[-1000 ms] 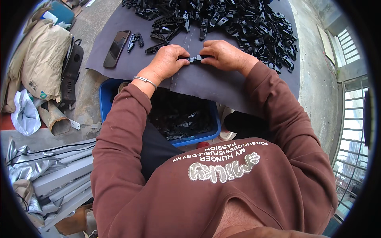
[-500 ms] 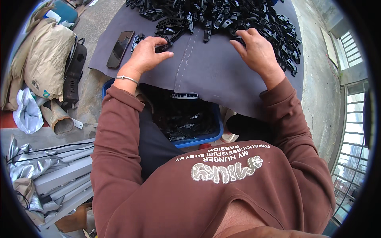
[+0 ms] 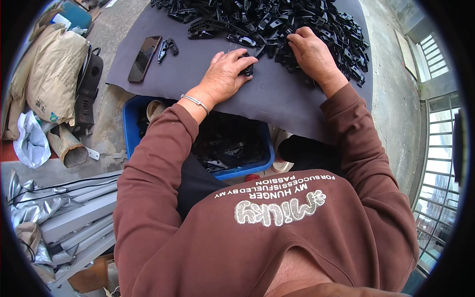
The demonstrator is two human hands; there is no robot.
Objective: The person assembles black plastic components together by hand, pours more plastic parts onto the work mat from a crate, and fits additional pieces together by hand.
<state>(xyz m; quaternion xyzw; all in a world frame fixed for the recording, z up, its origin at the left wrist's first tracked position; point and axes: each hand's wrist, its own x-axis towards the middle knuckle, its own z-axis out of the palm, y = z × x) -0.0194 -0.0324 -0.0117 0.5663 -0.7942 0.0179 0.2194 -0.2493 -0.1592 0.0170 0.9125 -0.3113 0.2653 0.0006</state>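
Observation:
A large heap of small, glossy black plastic pieces [image 3: 336,29] covers the far side of the grey-covered table. My left hand [image 3: 225,75] is at the middle, palm down, its thumb and fingers curled around a black plastic piece [image 3: 249,70], partly hidden by the fingers. My right hand [image 3: 314,55] is at the heap's near edge with its fingertips pinched together; whatever lies between them is hidden. Between the hands and the heap lie a few loose pieces, among them a long black piece [image 3: 241,39] just beyond my left hand.
A dark phone [image 3: 145,58] lies at the table's left, beside two loose black pieces [image 3: 167,49]. Under the near edge stands a blue bin [image 3: 269,161] containing black pieces. Paper sacks [image 3: 58,74] and grey metal lengths [image 3: 81,218] are on the left floor.
My left hand has moved right, closing around a black piece. My right hand's fingers have gone from apart to pinched at the heap. The ribbed black strip has left the table's near edge.

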